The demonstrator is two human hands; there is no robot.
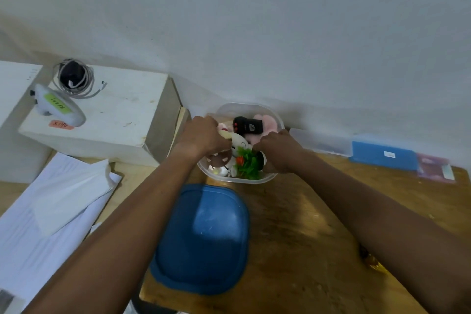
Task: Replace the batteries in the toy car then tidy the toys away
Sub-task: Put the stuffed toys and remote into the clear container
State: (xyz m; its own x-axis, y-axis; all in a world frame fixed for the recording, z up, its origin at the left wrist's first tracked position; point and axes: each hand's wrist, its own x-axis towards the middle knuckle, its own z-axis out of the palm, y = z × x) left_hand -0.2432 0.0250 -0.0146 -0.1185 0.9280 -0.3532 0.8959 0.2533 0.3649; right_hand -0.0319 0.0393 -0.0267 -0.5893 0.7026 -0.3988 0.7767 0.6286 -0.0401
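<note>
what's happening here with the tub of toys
A person is tidying toys into a clear tub on the wooden table. The left hand grips a white plush toy inside it; the right hand reaches in at the right side, its grasp hidden. A black toy lies at the back, and the blue lid sits off, nearer the person.

A clear tub stands open at the table's far edge, full of toys. Inside, a black toy with red dots lies on top at 12 o'clock, on a pink plush at 1. A white plush fills the middle, a brown plush sits at 8 and a green plant at 6. The blue lid lies flat just beside the tub at 6 o'clock.
</note>
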